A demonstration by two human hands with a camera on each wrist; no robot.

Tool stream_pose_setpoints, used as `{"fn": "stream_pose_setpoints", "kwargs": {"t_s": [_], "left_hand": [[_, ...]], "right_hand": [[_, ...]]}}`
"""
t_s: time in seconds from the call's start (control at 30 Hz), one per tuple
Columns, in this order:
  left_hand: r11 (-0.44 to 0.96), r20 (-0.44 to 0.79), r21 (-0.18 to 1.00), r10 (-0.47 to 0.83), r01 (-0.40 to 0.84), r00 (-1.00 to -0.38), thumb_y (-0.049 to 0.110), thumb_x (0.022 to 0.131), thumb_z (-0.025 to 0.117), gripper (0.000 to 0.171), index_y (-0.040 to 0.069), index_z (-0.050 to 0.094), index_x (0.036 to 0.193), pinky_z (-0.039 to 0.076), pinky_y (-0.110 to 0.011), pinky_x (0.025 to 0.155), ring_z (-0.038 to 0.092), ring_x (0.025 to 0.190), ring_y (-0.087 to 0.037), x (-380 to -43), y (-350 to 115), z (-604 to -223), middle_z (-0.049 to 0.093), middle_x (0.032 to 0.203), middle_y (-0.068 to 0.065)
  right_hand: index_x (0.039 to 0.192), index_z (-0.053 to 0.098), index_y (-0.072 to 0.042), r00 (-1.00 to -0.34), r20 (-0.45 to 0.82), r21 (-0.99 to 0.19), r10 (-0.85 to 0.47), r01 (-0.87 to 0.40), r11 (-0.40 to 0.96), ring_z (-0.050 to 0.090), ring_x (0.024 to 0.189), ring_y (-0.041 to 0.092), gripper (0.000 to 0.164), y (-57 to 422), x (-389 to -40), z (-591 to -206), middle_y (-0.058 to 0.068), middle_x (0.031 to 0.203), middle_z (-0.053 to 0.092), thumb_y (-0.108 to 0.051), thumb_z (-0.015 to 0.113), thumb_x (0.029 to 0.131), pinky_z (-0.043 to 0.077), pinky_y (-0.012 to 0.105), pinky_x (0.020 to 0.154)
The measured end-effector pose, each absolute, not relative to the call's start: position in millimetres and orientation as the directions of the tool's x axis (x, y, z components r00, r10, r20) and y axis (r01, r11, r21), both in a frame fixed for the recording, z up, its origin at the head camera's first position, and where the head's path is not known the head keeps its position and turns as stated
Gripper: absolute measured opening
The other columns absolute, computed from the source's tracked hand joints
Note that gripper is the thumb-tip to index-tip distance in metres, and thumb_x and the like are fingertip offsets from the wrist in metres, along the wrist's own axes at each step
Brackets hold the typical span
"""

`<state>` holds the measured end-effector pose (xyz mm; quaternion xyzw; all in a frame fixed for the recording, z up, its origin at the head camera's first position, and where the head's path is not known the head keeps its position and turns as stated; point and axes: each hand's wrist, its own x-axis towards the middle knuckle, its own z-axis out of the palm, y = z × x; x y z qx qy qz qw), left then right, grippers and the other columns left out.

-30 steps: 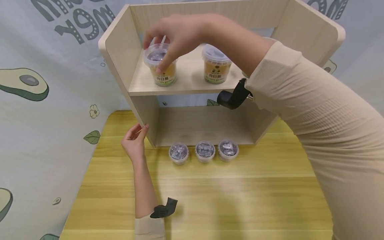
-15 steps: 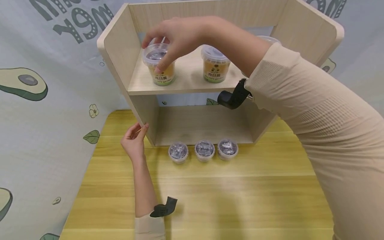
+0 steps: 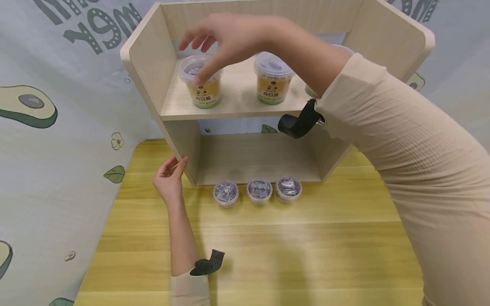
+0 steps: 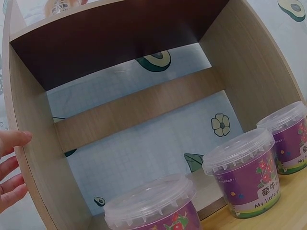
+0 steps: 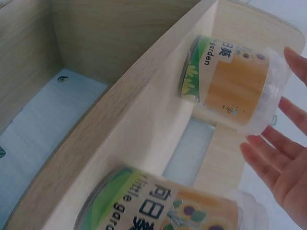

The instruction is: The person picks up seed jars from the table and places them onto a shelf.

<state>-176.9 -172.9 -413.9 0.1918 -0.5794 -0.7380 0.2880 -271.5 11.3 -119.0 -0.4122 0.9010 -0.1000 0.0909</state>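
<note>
Orange cup (image 3: 204, 90) on the upper shelf (image 3: 239, 100) looks basically placed; right hand (image 3: 231, 39) has fingers spread by its lid (image 3: 190, 68), left hand (image 3: 168, 180) pinches the rack (image 3: 149, 63). Next probably calls for a clean lift-away.

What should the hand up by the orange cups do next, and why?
I think the right hand should lift straight up, away from the left orange cup. That cup already stands upright on the shelf, and the fingers are spread, not wrapped round it. The thumb is close to the lid, so moving sideways might bump it.
</note>
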Motion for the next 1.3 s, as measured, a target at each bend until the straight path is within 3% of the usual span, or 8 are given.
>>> {"fn": "stream_pose_setpoints", "kwargs": {"t_s": [0.4,0.87,1.07,1.3], "left_hand": [[-0.167,0.036,0.967,-0.660,0.194,-0.750,0.012,0.066,0.084,0.025,0.007,0.073,0.088,0.053,-0.021,0.068,0.064,0.066,-0.010,-176,-179,-416,0.069,0.076,0.007],[-0.167,0.055,0.962,-0.662,0.218,-0.747,0.010,0.066,0.084,0.022,0.008,0.074,0.086,0.053,-0.021,0.067,0.064,0.065,-0.011,-178,-178,-415,0.069,0.075,0.005],[-0.166,0.058,0.961,-0.664,0.222,-0.745,0.010,0.066,0.084,0.021,0.009,0.074,0.084,0.053,-0.021,0.067,0.063,0.064,-0.010,-178,-177,-414,0.069,0.074,0.005],[-0.167,0.056,0.962,-0.657,0.217,-0.752,0.011,0.066,0.084,0.024,0.006,0.074,0.087,0.053,-0.021,0.067,0.064,0.065,-0.011,-178,-175,-414,0.069,0.075,0.006]], "right_hand": [[0.135,0.042,-0.030,-0.680,0.143,-0.345,-0.719,-0.715,0.608,0.041,0.123,0.008,0.068,17,-302,-121,-0.011,0.138,0.041,-0.053,0.068,0.076,0.035,0.026,0.103],[0.132,0.044,-0.029,-0.664,0.228,-0.399,-0.712,-0.731,0.554,0.044,0.118,0.005,0.060,33,-253,-112,-0.013,0.133,0.045,-0.043,0.069,0.079,0.039,0.026,0.099],[0.135,0.043,-0.029,-0.614,0.269,-0.335,-0.742,-0.782,0.526,0.043,0.119,0.003,0.059,44,-243,-116,-0.014,0.135,0.043,-0.046,0.064,0.082,0.039,0.026,0.098],[0.131,0.048,-0.027,-0.561,0.325,-0.360,-0.761,-0.818,0.449,0.048,0.114,0.003,0.056,58,-227,-125,-0.013,0.131,0.048,-0.042,0.068,0.081,0.040,0.026,0.096]]}}
